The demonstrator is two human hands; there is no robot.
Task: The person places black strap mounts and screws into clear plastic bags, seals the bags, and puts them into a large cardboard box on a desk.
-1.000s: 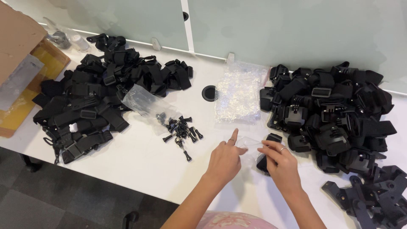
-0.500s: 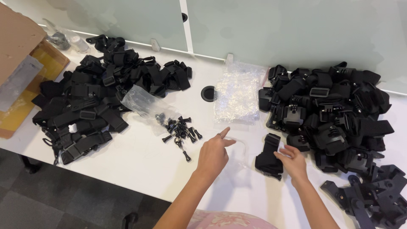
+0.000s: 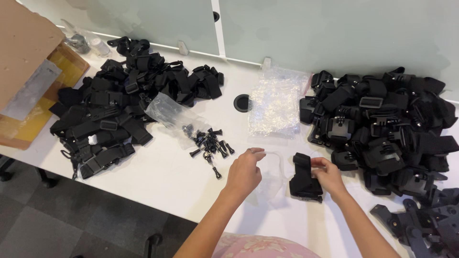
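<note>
My right hand [image 3: 327, 176] grips the top of a folded black strap mount [image 3: 305, 178] that lies on the white table [image 3: 158, 177]. My left hand [image 3: 245, 171] pinches the edge of a small clear plastic bag [image 3: 273, 177] lying just left of the strap. A loose group of black thumbscrews [image 3: 210, 145] lies to the left of my left hand, spilling from an open clear bag [image 3: 168, 111].
A large pile of black strap mounts [image 3: 382, 126] fills the right side, another pile of black straps [image 3: 119, 102] the left. A stack of clear bags [image 3: 275, 102] lies behind the hands near a round cable hole [image 3: 241, 102]. A cardboard box [image 3: 26, 71] stands at far left.
My right hand has brought the black strap down flat onto the table. My left hand has shifted from pointing to pinching the clear bag's edge.
</note>
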